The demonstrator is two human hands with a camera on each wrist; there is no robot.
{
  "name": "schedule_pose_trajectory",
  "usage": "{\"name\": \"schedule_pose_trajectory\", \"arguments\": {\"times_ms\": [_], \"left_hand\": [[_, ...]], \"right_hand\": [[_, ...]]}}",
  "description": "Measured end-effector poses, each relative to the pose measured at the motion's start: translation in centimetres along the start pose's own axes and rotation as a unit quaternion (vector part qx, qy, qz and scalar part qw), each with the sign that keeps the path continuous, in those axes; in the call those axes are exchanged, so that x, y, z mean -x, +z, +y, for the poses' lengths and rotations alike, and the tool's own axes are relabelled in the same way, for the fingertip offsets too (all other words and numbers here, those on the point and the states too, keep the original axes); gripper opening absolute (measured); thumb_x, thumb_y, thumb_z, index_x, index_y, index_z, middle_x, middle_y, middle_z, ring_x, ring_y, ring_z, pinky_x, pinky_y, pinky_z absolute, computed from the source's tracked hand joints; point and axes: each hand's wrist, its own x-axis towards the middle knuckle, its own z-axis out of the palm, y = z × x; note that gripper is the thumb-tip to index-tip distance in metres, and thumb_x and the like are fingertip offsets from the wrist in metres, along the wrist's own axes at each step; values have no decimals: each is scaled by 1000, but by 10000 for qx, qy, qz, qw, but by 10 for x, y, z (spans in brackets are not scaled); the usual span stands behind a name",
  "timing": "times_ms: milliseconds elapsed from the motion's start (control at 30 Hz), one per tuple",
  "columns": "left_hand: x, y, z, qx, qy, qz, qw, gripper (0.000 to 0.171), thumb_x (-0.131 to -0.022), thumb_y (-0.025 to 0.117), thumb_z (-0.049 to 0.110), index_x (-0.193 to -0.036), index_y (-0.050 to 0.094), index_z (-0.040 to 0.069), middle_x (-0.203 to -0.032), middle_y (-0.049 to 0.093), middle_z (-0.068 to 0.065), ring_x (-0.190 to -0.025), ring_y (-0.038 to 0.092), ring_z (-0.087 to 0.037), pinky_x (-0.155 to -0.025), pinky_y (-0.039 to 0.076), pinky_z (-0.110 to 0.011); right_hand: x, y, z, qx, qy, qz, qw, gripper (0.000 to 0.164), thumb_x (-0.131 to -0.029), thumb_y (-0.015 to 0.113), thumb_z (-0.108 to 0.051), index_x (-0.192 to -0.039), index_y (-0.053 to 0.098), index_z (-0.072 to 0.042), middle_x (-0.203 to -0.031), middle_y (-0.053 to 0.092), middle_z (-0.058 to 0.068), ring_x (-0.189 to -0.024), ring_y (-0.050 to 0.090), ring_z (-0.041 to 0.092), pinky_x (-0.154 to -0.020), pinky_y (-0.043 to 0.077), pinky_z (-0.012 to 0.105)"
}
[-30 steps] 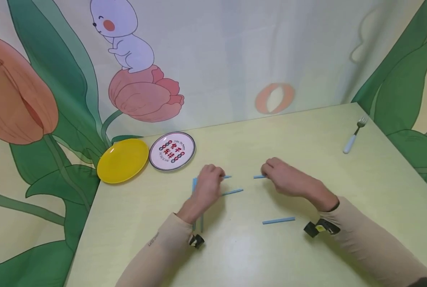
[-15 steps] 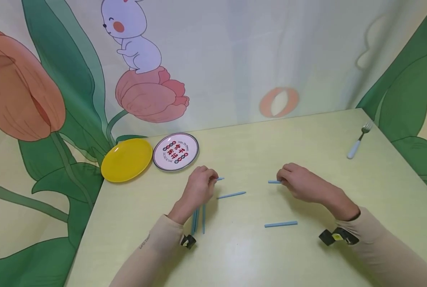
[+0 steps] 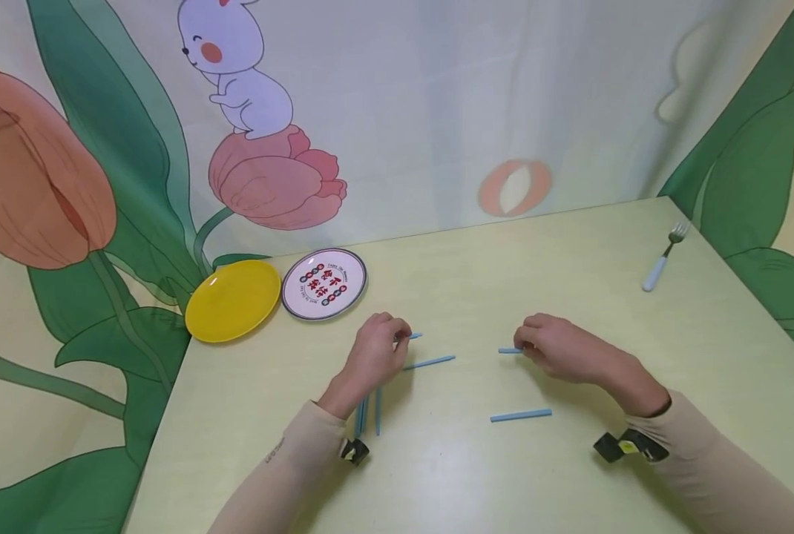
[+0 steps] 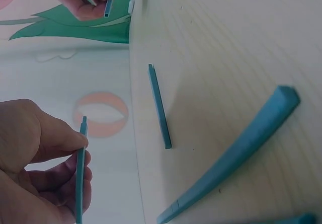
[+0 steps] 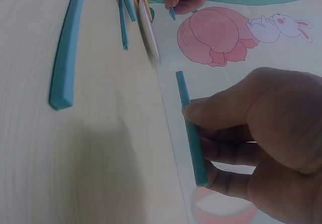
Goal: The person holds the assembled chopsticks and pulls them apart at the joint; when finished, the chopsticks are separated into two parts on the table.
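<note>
In the head view my left hand (image 3: 375, 352) is raised over the left-centre of the table. It pinches a slim blue stick (image 4: 80, 178) between thumb and fingers; the left wrist view shows a narrower peg at its tip. Across a gap, my right hand (image 3: 562, 348) pinches another short blue stick (image 5: 192, 133), held off the table with a square-cut end. A thin blue stick (image 3: 430, 363) lies just right of my left hand. Nearer me and below my right hand lies a thicker blue stick (image 3: 521, 415). Several blue sticks (image 3: 378, 411) lie partly hidden beneath my left forearm.
A yellow plate (image 3: 233, 302) and a white plate with red lettering (image 3: 323, 285) stand side by side at the table's back left. A fork with a pale handle (image 3: 655, 271) lies near the right edge. A printed curtain (image 3: 410, 148) hangs behind the table.
My right hand has moved to the right and slightly nearer me with its stick. My left hand has shifted a little left, still pinching its stick. The gap between them is wider.
</note>
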Motion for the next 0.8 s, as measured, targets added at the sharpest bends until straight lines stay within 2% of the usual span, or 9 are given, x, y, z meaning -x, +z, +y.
{"name": "schedule_pose_trajectory", "arguments": {"times_ms": [233, 367, 567, 800], "left_hand": [[-2, 4, 2, -11, 51, -57, 10000, 6, -86, 67, 5, -86, 72, 7, -80, 64, -2, -76, 54, -17, -72, 45, -31], [-3, 8, 3, -35, 187, 8, 9998, 7, -84, 66, 3, -85, 72, 7, -79, 65, -2, -75, 55, -16, -71, 45, -30], [-5, 11, 3, -59, 212, -42, 9997, 8, -84, 66, 3, -86, 72, 7, -79, 64, -1, -74, 54, -16, -70, 45, -29], [-8, 13, 3, -99, 190, -154, 9997, 8, -85, 65, 4, -87, 72, 7, -81, 65, -2, -76, 55, -17, -71, 46, -30]], "right_hand": [[3, 1, 0, 36, -162, 94, 9998, 11, -82, 71, 0, -90, 69, -8, -85, 61, -3, -78, 56, 10, -69, 52, 27], [4, 2, -1, 51, -166, 64, 9998, 11, -83, 72, -2, -90, 69, -9, -85, 61, -5, -77, 55, 8, -69, 51, 26], [6, 2, -3, 34, -152, -47, 9999, 10, -84, 71, -3, -90, 69, -11, -85, 60, -6, -77, 54, 7, -69, 51, 26], [7, 0, -6, 80, -417, -57, 9991, 10, -84, 71, -4, -88, 68, -12, -84, 58, -6, -75, 52, 8, -67, 50, 25]]}}
